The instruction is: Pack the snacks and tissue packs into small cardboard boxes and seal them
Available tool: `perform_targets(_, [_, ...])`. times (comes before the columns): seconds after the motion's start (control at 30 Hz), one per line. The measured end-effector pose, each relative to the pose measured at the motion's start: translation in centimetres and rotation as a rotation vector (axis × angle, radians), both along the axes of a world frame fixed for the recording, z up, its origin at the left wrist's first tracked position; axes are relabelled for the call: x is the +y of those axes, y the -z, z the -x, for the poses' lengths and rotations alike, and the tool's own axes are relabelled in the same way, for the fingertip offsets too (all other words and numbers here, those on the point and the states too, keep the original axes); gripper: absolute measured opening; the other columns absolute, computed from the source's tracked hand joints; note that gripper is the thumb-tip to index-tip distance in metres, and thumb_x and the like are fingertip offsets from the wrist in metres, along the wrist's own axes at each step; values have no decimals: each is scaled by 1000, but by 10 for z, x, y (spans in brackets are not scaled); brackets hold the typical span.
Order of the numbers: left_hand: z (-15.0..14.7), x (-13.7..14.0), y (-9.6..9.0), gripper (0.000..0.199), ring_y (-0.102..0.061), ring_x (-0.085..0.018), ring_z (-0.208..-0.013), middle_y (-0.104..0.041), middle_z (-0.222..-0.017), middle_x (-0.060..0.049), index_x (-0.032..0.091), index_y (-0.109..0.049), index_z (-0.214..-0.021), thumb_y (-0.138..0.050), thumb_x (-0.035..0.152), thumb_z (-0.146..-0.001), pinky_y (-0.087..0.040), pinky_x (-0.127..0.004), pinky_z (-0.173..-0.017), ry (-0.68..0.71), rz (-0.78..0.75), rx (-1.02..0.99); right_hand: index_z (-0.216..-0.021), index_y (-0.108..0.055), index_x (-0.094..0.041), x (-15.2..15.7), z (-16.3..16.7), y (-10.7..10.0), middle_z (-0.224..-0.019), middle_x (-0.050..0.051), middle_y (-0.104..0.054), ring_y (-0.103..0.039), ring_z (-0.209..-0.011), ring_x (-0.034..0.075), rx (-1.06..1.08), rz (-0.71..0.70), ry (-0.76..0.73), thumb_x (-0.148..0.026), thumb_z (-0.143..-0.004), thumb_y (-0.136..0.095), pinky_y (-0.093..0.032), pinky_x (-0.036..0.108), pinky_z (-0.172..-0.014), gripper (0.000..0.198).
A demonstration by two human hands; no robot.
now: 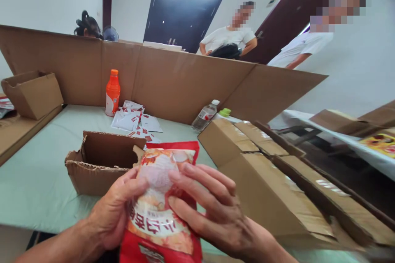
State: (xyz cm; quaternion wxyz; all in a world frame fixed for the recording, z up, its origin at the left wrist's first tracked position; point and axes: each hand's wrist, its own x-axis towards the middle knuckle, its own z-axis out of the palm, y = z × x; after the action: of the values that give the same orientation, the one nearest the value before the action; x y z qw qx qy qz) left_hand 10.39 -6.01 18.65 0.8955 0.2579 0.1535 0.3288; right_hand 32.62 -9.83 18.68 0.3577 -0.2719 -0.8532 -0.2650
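Note:
A glossy red and white food packet [157,191] is held up in front of me, its large printed characters facing me upside down. My left hand [115,199] grips its left edge, thumb pressed on the front and the other fingers mostly hidden behind. Across the packet's right side lies my right hand [212,201], thumb and bent fingers resting on the printed front. Just behind the packet, an open-topped cardboard box [95,176] with torn edges stands on the pale green table cover [46,164]; no contents show inside it.
An orange bottle [113,92] stands beside several white sachets [126,119]. A clear bottle [206,115] leans by taped cardboard boxes [262,189] on the right. Another box [37,94] sits far left. A cardboard screen [179,82] edges the table, with people [230,39] beyond.

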Motion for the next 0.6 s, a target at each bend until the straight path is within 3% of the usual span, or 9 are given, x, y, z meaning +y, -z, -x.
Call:
perform_targets(0.07, [0,-2,4,66,-78,-31,-106,-80,-117,-14,16,-64,-127,-96,30,-70,-61,-40,-96,-91,-38,15,-121,-71,-28,-8,-6,3,-153,4,-63,-54,-146,21,155,126,68,-3,-94,-59,-44,38,-122,38])
perform_targets(0.13, [0,-5,8,69,-79,-29,-106,-79,-120,-14,17,-61,-129,-96,29,-71,-62,-38,-94,-152,-98,24,-141,-62,-31,-18,-14,6,-157,7,-60,-64,-135,22,416,418,89,-9,-100,-56,-55,37,-110,47])
perform_targets(0.23, [-4,-8,11,65,-78,-26,-108,-79,-123,-9,23,-59,-129,-95,32,-76,-62,-35,-95,-290,-238,35,-157,-49,-33,-26,-15,10,-146,13,-68,-75,-116,26,754,928,-52,-48,-107,-53,-65,37,-90,53])
perform_targets(0.3, [-10,-8,13,61,-77,-24,-108,-79,-123,-5,26,-58,-129,-92,32,-79,-63,-34,-95,-403,-323,70,-159,-46,-30,-24,-1,15,-142,16,-70,-75,-114,31,889,1145,-142,-72,-93,-63,-65,42,-90,80])
perform_targets(0.33, [-14,-9,14,63,-77,-23,-108,-79,-122,-4,27,-57,-131,-92,33,-79,-63,-35,-94,-439,-347,82,-159,-45,-29,-21,10,17,-142,17,-69,-74,-117,33,939,1214,-126,-76,-84,-72,-64,44,-94,93])
perform_targets(0.4, [-21,-11,18,74,-76,-24,-112,-77,-126,-4,29,-51,-141,-91,35,-80,-63,-37,-98,-468,-351,103,-154,-49,-27,-13,31,21,-136,17,-72,-75,-115,34,984,1284,-18,-69,-69,-89,-64,46,-96,102])
perform_targets(0.5, [-18,-12,24,87,-72,-25,-123,-71,-139,-8,32,-39,-154,-89,45,-84,-60,-39,-105,-437,-385,126,-131,-63,-27,1,48,20,-115,11,-80,-78,-97,29,1001,1291,64,-54,-68,-94,-66,41,-86,75])
perform_targets(0.6, [11,-5,22,84,-65,-25,-131,-64,-147,-6,37,-34,-159,-80,54,-92,-55,-39,-111,-514,-698,243,-101,-70,-27,10,40,7,-91,6,-81,-77,-77,27,1018,1217,51,-52,-70,-93,-66,37,-69,46])
